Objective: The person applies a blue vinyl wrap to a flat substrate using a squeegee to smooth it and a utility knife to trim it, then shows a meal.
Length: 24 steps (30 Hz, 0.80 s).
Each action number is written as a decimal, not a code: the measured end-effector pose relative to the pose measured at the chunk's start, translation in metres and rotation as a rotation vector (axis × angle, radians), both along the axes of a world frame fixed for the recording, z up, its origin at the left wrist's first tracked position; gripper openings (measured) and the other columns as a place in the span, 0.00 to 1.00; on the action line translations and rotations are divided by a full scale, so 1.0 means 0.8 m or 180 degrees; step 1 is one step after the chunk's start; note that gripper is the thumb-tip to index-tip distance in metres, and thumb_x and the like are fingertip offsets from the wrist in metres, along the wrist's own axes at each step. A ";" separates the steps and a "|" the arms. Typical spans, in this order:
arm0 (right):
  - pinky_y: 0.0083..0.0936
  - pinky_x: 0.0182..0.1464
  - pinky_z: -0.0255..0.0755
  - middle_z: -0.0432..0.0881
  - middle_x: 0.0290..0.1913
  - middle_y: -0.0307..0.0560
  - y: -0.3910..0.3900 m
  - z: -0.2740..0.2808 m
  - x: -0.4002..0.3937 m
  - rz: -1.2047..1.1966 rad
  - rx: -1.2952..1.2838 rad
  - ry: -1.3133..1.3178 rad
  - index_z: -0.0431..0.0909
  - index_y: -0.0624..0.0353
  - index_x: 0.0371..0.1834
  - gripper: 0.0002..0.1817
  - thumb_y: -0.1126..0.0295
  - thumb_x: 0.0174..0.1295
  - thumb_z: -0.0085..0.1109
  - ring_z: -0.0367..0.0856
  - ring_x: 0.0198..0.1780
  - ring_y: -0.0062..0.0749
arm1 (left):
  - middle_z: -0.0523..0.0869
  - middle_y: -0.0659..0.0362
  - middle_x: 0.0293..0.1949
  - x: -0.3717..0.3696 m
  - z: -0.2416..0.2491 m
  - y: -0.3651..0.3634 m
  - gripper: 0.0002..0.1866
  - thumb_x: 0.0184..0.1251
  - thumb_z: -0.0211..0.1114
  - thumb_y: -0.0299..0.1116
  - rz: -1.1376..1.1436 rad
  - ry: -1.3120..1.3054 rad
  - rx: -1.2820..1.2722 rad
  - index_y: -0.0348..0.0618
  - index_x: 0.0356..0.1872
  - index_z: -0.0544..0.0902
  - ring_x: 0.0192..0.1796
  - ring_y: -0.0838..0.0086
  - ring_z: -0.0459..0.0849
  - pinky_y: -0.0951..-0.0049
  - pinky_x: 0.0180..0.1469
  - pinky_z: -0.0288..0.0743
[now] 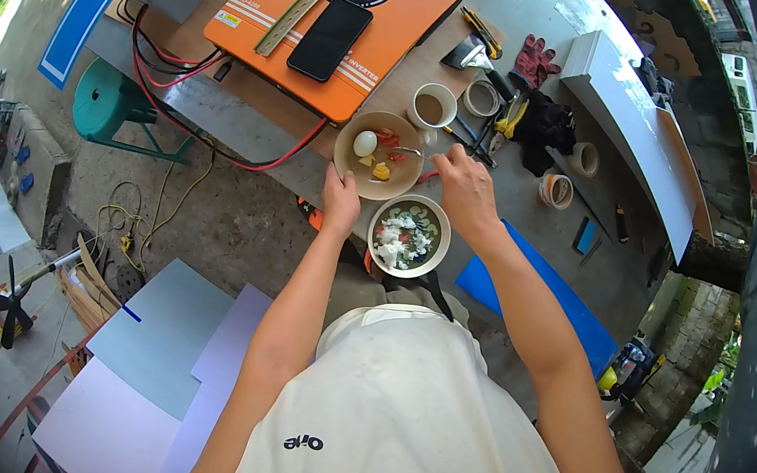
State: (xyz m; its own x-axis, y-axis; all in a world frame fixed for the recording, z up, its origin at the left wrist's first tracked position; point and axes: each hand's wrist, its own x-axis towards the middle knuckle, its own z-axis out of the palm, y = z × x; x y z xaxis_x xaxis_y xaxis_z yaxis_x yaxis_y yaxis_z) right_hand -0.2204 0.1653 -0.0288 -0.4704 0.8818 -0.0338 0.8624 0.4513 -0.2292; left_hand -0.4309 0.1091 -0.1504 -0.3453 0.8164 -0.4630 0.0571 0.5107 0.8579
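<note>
My left hand (340,200) grips the near rim of a tan plate (352,132) that carries a boiled egg (365,143) and bits of red and yellow food. My right hand (463,187) is closed on a spoon (410,152) whose tip reaches over the plate. Just in front of me stands a bowl (410,235) of white rice with green slices. A cup of brown drink (433,106) sits beyond the plate.
An orange inverter (387,35) with a black phone (329,38) and a metal ruler (295,16) lies at the back. Red cables (219,132), tape rolls (482,98), red gloves (533,61), pliers and a blue sheet (562,306) crowd the workbench.
</note>
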 end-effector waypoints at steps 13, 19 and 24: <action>0.36 0.47 0.74 0.78 0.41 0.47 0.013 0.034 -0.022 0.0494 0.0405 -0.0427 0.81 0.57 0.36 0.06 0.73 0.56 0.65 0.83 0.43 0.38 | 0.84 0.42 0.59 -0.023 0.029 -0.024 0.22 0.81 0.46 0.29 -0.0149 -0.0076 0.0644 0.37 0.71 0.70 0.61 0.52 0.85 0.58 0.64 0.75; 0.36 0.47 0.72 0.79 0.41 0.45 0.011 0.043 -0.017 0.0594 0.0245 -0.0467 0.82 0.57 0.36 0.05 0.74 0.56 0.64 0.83 0.43 0.38 | 0.82 0.48 0.64 -0.027 0.067 -0.022 0.23 0.81 0.46 0.28 -0.0275 -0.0293 0.0402 0.37 0.73 0.70 0.65 0.65 0.80 0.66 0.69 0.70; 0.37 0.50 0.70 0.81 0.42 0.43 0.009 0.070 -0.006 0.0322 0.0074 -0.0117 0.88 0.54 0.47 0.17 0.80 0.55 0.63 0.84 0.45 0.39 | 0.82 0.49 0.65 -0.029 0.084 -0.023 0.24 0.81 0.46 0.28 -0.0292 -0.0341 0.0536 0.37 0.74 0.70 0.65 0.66 0.80 0.67 0.69 0.70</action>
State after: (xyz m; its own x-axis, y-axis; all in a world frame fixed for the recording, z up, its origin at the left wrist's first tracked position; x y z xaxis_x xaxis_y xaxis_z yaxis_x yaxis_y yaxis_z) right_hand -0.2255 0.1724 0.0271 -0.5559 0.8306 -0.0327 0.8198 0.5413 -0.1867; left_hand -0.4542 0.0905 -0.0829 -0.2221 0.9110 -0.3475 0.0007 0.3565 0.9343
